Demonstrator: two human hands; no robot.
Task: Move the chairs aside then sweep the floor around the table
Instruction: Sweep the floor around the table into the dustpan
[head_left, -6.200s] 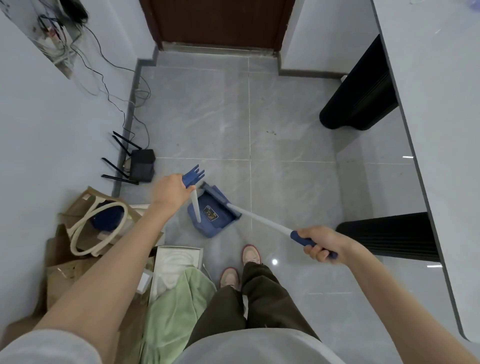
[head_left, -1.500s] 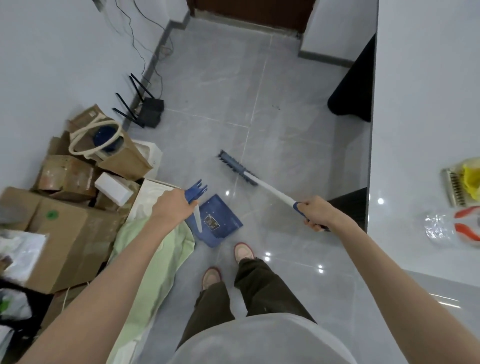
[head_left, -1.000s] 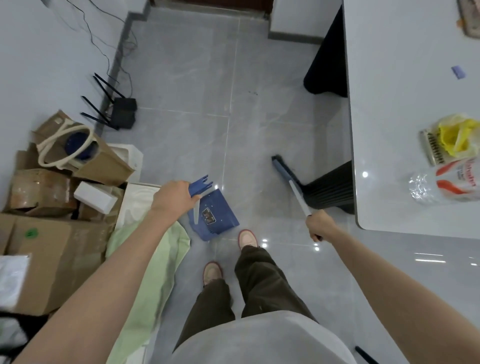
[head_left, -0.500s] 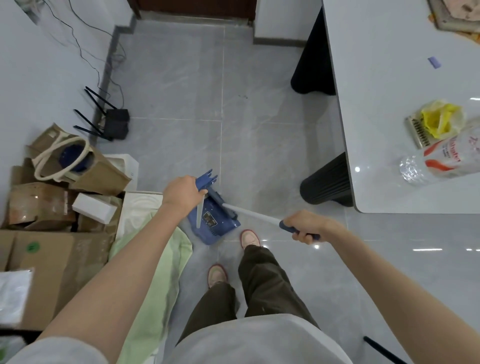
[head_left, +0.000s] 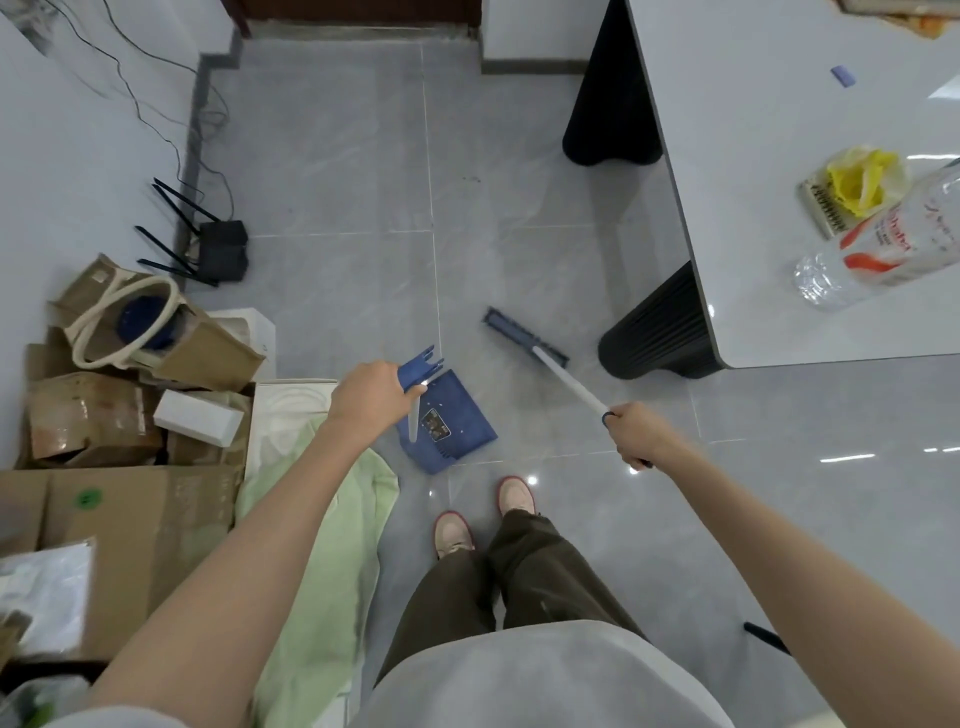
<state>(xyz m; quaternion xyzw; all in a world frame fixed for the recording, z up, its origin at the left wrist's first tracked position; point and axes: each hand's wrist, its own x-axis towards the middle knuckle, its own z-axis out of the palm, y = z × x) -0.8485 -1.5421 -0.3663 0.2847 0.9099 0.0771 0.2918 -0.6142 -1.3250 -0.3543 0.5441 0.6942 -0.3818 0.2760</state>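
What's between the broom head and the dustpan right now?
Only bare grey floor tile, in the head view: the broom head sits apart from the dustpan, nothing between them.

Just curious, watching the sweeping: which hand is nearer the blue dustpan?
Left. The left hand grips the handle of the dustpan; the right hand holds the broom, apart, off to the pan's right.
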